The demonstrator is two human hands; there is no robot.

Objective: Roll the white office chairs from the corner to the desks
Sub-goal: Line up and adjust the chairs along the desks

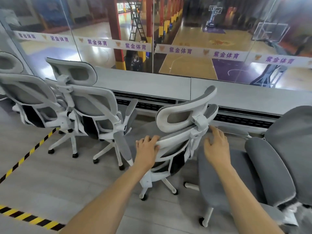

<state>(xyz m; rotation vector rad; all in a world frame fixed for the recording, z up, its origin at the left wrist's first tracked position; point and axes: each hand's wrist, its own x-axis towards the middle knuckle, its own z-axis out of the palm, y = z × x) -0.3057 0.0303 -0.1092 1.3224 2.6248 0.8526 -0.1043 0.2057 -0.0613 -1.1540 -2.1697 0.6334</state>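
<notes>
A white office chair (179, 115) with grey mesh stands right in front of me, its back toward me and tilted, facing the long grey desk (152, 85) under the glass wall. My left hand (146, 147) grips the top left edge of its backrest, fingers curled over the rim. My right hand (217, 146) hovers at the backrest's right side with fingers spread and relaxed; I cannot tell whether it touches. Two more white chairs (91, 102) (28, 95) stand at the desk to the left.
A grey upholstered chair (263, 168) stands close on my right, facing sideways. Yellow-black hazard tape (28, 152) marks the floor at left and lower left. The glass wall (152, 39) behind the desk overlooks a basketball court. Open floor lies between me and the left chairs.
</notes>
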